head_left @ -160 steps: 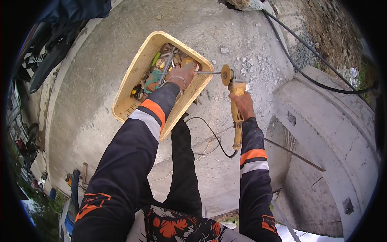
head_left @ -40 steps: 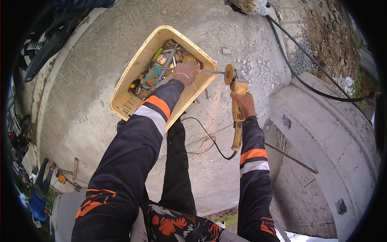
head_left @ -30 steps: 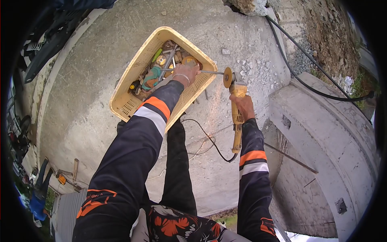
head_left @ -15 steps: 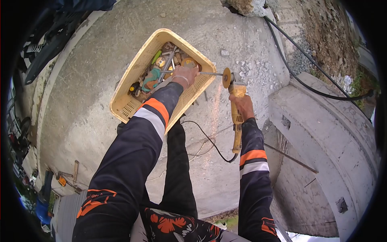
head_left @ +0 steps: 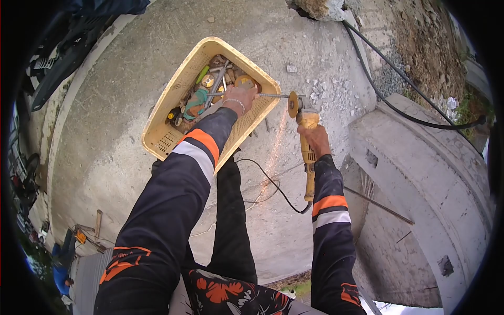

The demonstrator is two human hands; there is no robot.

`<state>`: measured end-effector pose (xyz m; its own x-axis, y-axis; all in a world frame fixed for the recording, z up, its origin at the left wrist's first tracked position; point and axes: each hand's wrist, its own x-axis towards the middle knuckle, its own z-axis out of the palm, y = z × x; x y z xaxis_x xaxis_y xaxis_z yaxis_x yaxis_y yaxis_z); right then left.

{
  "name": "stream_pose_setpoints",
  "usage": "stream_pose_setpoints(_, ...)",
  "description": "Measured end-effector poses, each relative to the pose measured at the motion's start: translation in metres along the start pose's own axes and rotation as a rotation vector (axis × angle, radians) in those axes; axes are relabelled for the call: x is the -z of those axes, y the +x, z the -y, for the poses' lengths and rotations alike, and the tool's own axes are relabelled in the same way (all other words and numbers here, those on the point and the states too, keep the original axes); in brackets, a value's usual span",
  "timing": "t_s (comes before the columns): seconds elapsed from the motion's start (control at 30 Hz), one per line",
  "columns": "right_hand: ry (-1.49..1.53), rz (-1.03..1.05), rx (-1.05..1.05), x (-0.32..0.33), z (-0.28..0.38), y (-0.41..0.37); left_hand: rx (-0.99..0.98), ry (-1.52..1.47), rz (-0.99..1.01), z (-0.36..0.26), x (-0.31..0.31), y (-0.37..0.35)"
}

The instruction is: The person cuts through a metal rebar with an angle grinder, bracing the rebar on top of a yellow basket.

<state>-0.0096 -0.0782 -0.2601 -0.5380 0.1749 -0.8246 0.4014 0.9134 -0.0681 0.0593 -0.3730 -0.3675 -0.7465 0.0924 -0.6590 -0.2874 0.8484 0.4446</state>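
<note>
The grinder point(head_left: 308, 153) has edged toward the person, right fingers point(head_left: 305, 131) wrapped around its body; left fingers point(head_left: 251, 93) clench a ribbed metal rod point(head_left: 271, 95) running over the perforated plastic crate point(head_left: 184, 89) to the round disc point(head_left: 293, 105).

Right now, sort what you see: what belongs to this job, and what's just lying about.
In the job:
- grinder, in the right hand
- steel rod, in the left hand
- yellow crate, which the rod crosses

Apparently just lying about:
- wooden handle
- rubble
- thick black cable
- loose rod
</note>
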Motion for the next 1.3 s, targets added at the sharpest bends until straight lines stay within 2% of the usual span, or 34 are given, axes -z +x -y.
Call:
stream_pose_setpoints(0.13,-0.101,-0.098,0.065,-0.011,-0.016,0.009,0.040,-0.012,0.019,-0.007,0.012,-0.006)
stream_pose_setpoints(0.4,0.031,-0.051,0.089,-0.004,-0.018,0.014,-0.029,0.058,0.005,-0.001,0.006,0.001)
stream_pose_setpoints(0.5,-0.019,-0.023,0.098,0.005,-0.002,0.006,-0.050,0.024,0.014,-0.007,0.020,-0.008)
stream_pose_setpoints(0.7,0.146,0.006,0.058,0.003,-0.024,0.005,-0.032,-0.008,0.043,-0.011,0.039,-0.015)
stream_pose_setpoints(0.9,0.441,0.027,0.010,0.002,-0.048,-0.026,-0.157,-0.043,0.022,-0.004,0.004,0.019)
stream_pose_setpoints(0.97,0.435,0.006,0.008,0.002,-0.047,-0.038,-0.179,-0.061,0.010,-0.003,0.003,0.026)
stream_pose_setpoints(1.07,0.376,-0.004,0.015,0.002,-0.039,-0.049,-0.102,-0.197,0.077,-0.003,0.008,0.021)
stream_pose_setpoints(1.17,0.324,0.004,0.047,0.001,-0.027,-0.048,-0.127,-0.185,-0.057,-0.005,-0.001,0.019)
stream_pose_setpoints(1.3,0.219,-0.013,0.077,-0.003,-0.017,-0.026,-0.037,-0.178,-0.006,-0.018,0.008,0.020)
